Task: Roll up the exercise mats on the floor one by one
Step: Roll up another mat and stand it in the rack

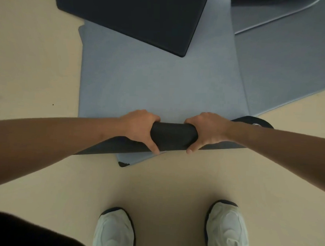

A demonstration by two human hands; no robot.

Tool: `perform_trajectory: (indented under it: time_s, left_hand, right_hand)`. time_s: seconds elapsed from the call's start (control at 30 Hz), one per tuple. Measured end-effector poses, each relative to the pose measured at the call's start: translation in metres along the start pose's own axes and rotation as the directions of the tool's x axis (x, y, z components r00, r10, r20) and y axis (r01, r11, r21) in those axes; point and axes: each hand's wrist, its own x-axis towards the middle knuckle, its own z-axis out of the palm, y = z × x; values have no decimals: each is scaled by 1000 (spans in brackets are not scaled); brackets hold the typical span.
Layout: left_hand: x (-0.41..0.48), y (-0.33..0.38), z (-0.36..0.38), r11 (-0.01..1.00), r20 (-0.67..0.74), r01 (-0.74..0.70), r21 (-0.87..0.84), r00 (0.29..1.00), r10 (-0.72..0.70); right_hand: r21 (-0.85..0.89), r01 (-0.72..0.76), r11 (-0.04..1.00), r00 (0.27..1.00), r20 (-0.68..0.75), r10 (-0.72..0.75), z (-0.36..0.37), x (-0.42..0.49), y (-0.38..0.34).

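Dark, matt foam is being shown on the outside of the rolled mat (173, 136), which is being held across the view just in front of the person, at the near end of the blue-grey mat (159, 82) lying flat ahead. The roll is being clasped near its middle by both hands. It is being gripped by the left hand (139, 129), fingers curled over the far side and thumb on the near side, and by the right hand (209, 131) in the same way, with a short stretch of roll being left bare between them. Whether the roll is being pressed to the floor or lifted clear cannot be told.

The mat is being judged light, soft and springy, with a grippy skin: it is likely to be squeezed out of round under a tight hold and to be sprung open if released. With both hands near the centre, the long ends are being left unsupported, so a wider hold is being suggested to keep the edges from telescoping.

The smooth beige floor (40, 63) is being covered in part by more mats. The far end of the blue-grey one is being overlapped by a dark mat (128, 16), and another grey mat (288, 72) is lying at the right. Pale shoes (115, 229) are being seen below.
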Motion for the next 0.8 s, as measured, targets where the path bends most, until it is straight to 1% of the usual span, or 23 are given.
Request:
perform_trajectory:
  time_s: [0.1, 0.17, 0.23, 0.27, 0.3, 0.37, 0.4, 0.43, 0.5, 0.53, 0.57, 0.73, 0.8]
  left_hand:
    - [7, -9, -9, 997, -6, 14, -81, 1000, -15]
    - [7, -13, -10, 997, -52, 29, -74, 998, -33]
    - [3, -15, -8, 1000, -141, 30, -2, 990, -30]
    - [0, -16, -6, 997, -220, 12, 76, 976, 6]
    - [-3, -17, -2, 983, -321, -31, 182, 943, 89]
    - [-12, -18, 10, 909, -480, -130, 396, 814, 326]
    - [-17, -16, 20, 886, -524, -135, 443, 763, 379]
    - [-22, -13, 30, 885, -548, -100, 455, 752, 366]
    - [-30, -7, 50, 899, -538, 27, 437, 809, 237]
    - [-31, -6, 57, 895, -519, 73, 439, 834, 187]
    - [-31, -7, 60, 889, -501, 91, 449, 849, 166]
    - [-12, -22, 39, 864, -435, 77, 498, 884, 171]
    - [-4, -30, 33, 872, -423, 54, 486, 888, 181]
  right_hand:
    - [21, 6, 1000, 1000, -22, -5, -15, 14, 9]
    - [25, 8, 1000, 1000, -23, -8, -23, 21, 11]
    - [23, 8, 1000, 1000, -12, -8, -29, 27, 10]
    - [13, 7, 1000, 1000, -10, -6, -32, 29, 9]
    - [0, 3, 1000, 1000, -10, -3, -35, 32, 9]
    - [-44, -1, 999, 1000, -19, 0, -39, 37, 11]
    - [-70, 3, 998, 999, -32, -5, -41, 39, 12]
    - [-91, 7, 996, 999, -47, -12, -42, 40, 13]
    - [-121, 6, 993, 998, -68, -14, -43, 43, 16]
    - [-131, 1, 991, 997, -70, -10, -43, 44, 17]
    - [-142, -6, 990, 997, -72, -4, -42, 45, 18]
    - [-232, -37, 972, 987, -159, 0, -44, 50, 27]
    - [-239, -9, 971, 967, -248, -52, -43, 47, 31]
